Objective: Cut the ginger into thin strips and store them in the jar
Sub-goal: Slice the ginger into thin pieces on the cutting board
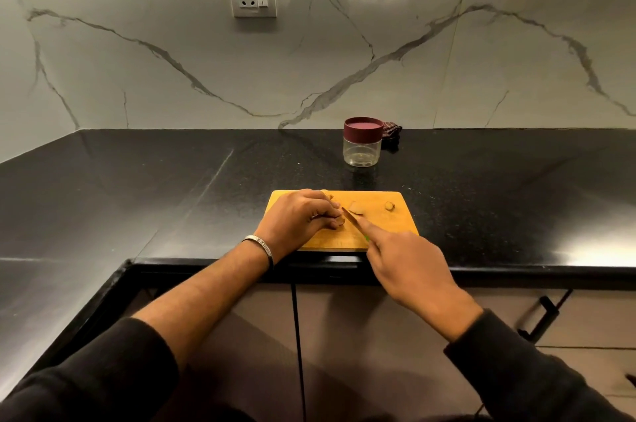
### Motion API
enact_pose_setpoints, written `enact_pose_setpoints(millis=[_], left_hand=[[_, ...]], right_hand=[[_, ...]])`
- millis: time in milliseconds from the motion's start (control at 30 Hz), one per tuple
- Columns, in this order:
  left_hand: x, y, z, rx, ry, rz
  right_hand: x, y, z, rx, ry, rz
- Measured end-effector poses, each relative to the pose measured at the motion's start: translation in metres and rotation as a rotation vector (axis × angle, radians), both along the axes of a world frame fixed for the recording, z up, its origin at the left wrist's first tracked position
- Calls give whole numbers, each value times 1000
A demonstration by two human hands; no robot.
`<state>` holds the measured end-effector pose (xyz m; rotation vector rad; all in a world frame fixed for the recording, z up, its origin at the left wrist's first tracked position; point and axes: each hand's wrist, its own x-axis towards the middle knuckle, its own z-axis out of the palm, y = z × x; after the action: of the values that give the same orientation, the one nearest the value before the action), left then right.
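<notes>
Ginger piece (339,222) pinned on wooden cutting board (395,225) under curled left hand (299,218) fingers. Knife (352,221) gripped in right hand (409,266), forefinger along blade, beside ginger. Two cut pieces (356,208) further right. Lidded jar (362,142) behind on black worktop (172,187).
</notes>
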<state>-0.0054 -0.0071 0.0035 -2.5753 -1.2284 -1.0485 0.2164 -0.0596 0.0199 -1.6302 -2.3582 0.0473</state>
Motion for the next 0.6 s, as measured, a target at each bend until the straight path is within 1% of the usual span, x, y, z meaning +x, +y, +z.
enact_pose_setpoints(millis=[67,133,433,600], left_hand=[[0,1,0,-3,4,2],[-1,2,0,-10,3,2],[-2,3,-1,-15,-4,-12],[-2,4,-2,-23,-18,-10]], right_hand=[[-2,7,3,28,-56,-2],[1,15,4,45,-70,-22],[25,28,3,25,-25,-189],[21,20,0,46,1,-139]])
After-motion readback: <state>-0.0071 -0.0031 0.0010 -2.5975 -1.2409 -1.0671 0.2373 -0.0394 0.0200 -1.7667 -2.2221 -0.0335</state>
